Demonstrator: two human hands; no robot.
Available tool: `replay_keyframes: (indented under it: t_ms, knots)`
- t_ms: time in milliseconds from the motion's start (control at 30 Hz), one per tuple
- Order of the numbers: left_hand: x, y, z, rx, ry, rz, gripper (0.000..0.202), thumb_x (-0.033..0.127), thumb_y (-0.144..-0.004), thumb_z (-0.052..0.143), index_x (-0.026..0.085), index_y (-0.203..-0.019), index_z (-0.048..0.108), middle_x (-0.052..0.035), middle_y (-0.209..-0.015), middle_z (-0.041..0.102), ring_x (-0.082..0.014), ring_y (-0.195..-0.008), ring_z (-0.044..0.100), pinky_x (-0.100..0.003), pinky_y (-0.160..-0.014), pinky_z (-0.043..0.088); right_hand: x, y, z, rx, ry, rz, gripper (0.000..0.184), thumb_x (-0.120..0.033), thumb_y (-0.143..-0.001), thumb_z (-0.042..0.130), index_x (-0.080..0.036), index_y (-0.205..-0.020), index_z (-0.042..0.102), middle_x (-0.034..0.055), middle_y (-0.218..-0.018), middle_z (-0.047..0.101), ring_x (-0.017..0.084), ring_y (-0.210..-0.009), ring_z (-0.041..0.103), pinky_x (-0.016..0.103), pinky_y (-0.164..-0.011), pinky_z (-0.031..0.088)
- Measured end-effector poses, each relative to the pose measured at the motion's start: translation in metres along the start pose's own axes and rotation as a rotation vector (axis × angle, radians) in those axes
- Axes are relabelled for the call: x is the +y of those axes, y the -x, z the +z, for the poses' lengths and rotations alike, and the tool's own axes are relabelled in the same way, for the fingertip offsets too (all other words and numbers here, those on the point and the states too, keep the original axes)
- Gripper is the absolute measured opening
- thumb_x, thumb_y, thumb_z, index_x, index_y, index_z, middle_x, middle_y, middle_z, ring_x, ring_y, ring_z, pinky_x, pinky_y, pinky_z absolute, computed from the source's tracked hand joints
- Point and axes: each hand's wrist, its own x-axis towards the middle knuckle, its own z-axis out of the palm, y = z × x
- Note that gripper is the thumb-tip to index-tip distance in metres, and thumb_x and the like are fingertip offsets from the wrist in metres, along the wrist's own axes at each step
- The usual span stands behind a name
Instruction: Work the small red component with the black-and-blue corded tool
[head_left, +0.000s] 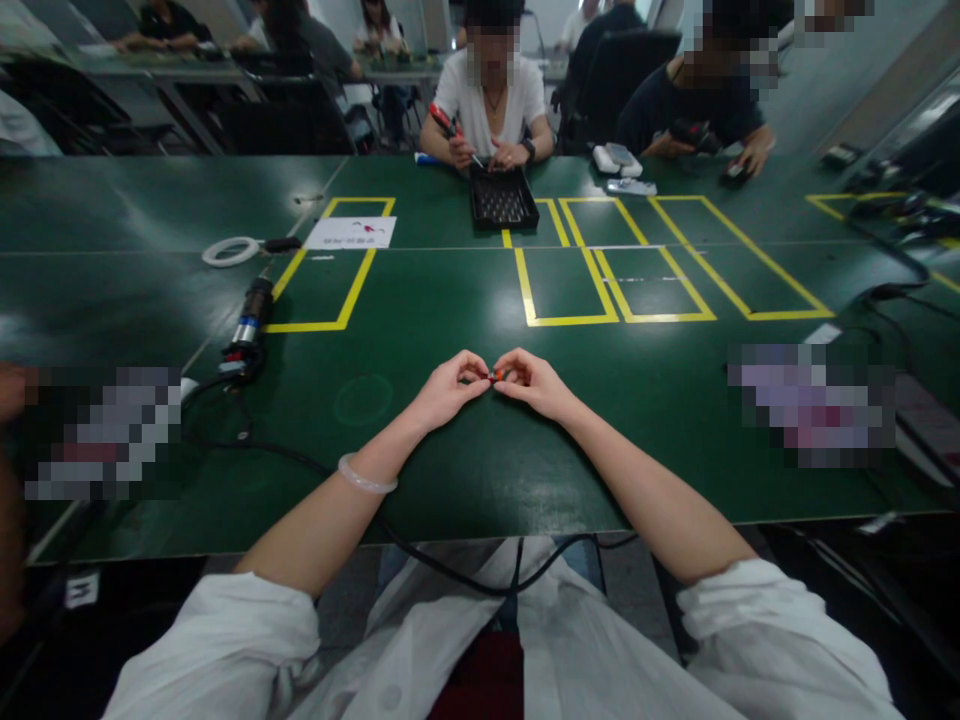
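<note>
My left hand (457,388) and my right hand (531,383) meet above the green table (480,460), in the middle of the view. Their fingers are pinched from both sides around a small red-and-orange part (495,378). It is mostly covered by the fingertips and too small for me to tell its kind. A pale bangle (367,478) circles my left wrist. Both forearms reach forward over the table's front edge.
Yellow tape outlines (574,321) mark the table. A corded cylindrical tool (251,315), a white ring (229,252) and a printed card (352,232) lie left. Across sits a person (491,95) holding a red-handled tool (448,122) by a black tray (504,217). A black cable (457,577) hangs before me.
</note>
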Motion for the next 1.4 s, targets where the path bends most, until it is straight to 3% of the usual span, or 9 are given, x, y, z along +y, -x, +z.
replay_keyframes:
  t_ms: [400,600,767,867,1000,1100,1200,1267,1400]
  knots:
    - [-0.002,0.001,0.001,-0.002,-0.105,0.054,0.023,0.031,-0.081,0.068,0.015,-0.094,0.058,-0.0049,-0.093,0.062,-0.0145,-0.084,0.062,-0.026,-0.072,0.05,-0.001,0.002,-0.002,0.004,0.267,-0.082,0.019,-0.029,-0.083,0.067,-0.018,-0.098,0.061,-0.0014,-0.077,0.061,0.011,-0.063,0.051,0.024,-0.061,0.042]
    - [0.001,0.003,-0.001,-0.026,-0.114,0.039,0.031,0.036,-0.081,0.07,0.015,-0.1,0.059,-0.0058,-0.096,0.064,-0.0151,-0.084,0.063,-0.027,-0.074,0.05,0.002,0.001,-0.003,0.018,0.188,-0.067,0.02,-0.032,-0.084,0.066,-0.018,-0.097,0.061,-0.001,-0.077,0.061,0.011,-0.064,0.053,0.025,-0.063,0.043]
    - [0.007,0.001,-0.013,0.021,-0.217,0.059,0.038,0.044,-0.088,0.062,0.015,-0.111,0.061,-0.0097,-0.105,0.067,-0.0197,-0.095,0.064,-0.033,-0.085,0.051,0.007,-0.002,-0.005,0.059,0.066,-0.025,0.027,-0.038,-0.081,0.069,-0.018,-0.096,0.06,-0.0001,-0.078,0.061,0.011,-0.064,0.053,0.025,-0.061,0.043]
    - [0.005,-0.003,-0.039,0.145,-0.327,0.093,0.039,0.045,-0.092,0.056,0.015,-0.116,0.06,-0.0107,-0.111,0.067,-0.0211,-0.102,0.063,-0.036,-0.094,0.049,0.009,-0.002,-0.006,0.07,0.03,-0.003,0.028,-0.038,-0.079,0.071,-0.018,-0.096,0.06,0.0005,-0.081,0.062,0.011,-0.064,0.054,0.025,-0.06,0.044]
    - [-0.005,-0.001,-0.102,0.426,-0.734,0.071,0.039,0.039,-0.091,0.056,0.014,-0.121,0.061,-0.0126,-0.123,0.061,-0.0247,-0.113,0.058,-0.04,-0.102,0.043,0.009,-0.002,-0.007,0.064,0.024,0.006,0.028,-0.037,-0.079,0.07,-0.018,-0.096,0.059,0.0005,-0.082,0.063,0.01,-0.064,0.055,0.025,-0.06,0.044]
    - [-0.015,0.014,-0.155,0.698,-1.047,-0.172,0.05,0.037,-0.087,0.06,0.01,-0.129,0.059,-0.0177,-0.131,0.056,-0.0331,-0.122,0.049,-0.05,-0.105,0.037,0.009,-0.002,-0.007,0.06,0.031,0.007,0.026,-0.035,-0.08,0.07,-0.018,-0.097,0.059,0.0005,-0.082,0.063,0.01,-0.065,0.056,0.025,-0.061,0.044]
    - [-0.027,0.038,-0.195,0.923,-1.166,-0.421,0.06,0.042,-0.086,0.06,0.007,-0.135,0.055,-0.0226,-0.142,0.048,-0.0406,-0.13,0.04,-0.057,-0.101,0.035,0.009,-0.001,-0.007,0.049,0.043,0.01,0.025,-0.034,-0.081,0.069,-0.017,-0.097,0.059,0.0005,-0.081,0.062,0.01,-0.065,0.056,0.026,-0.062,0.044]
    - [-0.034,0.052,-0.212,0.97,-1.184,-0.581,0.065,0.045,-0.086,0.06,0.004,-0.136,0.052,-0.0255,-0.146,0.044,-0.0441,-0.132,0.038,-0.057,-0.098,0.035,0.008,-0.001,-0.007,0.043,0.055,0.009,0.025,-0.034,-0.082,0.069,-0.017,-0.097,0.06,0.0005,-0.081,0.062,0.01,-0.065,0.056,0.026,-0.063,0.044]
    - [-0.039,0.065,-0.225,0.898,-1.166,-0.813,0.072,0.046,-0.086,0.059,0.002,-0.14,0.043,-0.0292,-0.144,0.045,-0.0444,-0.129,0.046,-0.055,-0.099,0.036,0.007,0.0,-0.007,0.034,0.077,0.008,0.024,-0.034,-0.082,0.069,-0.017,-0.097,0.06,0.0005,-0.081,0.062,0.011,-0.066,0.057,0.026,-0.064,0.045]
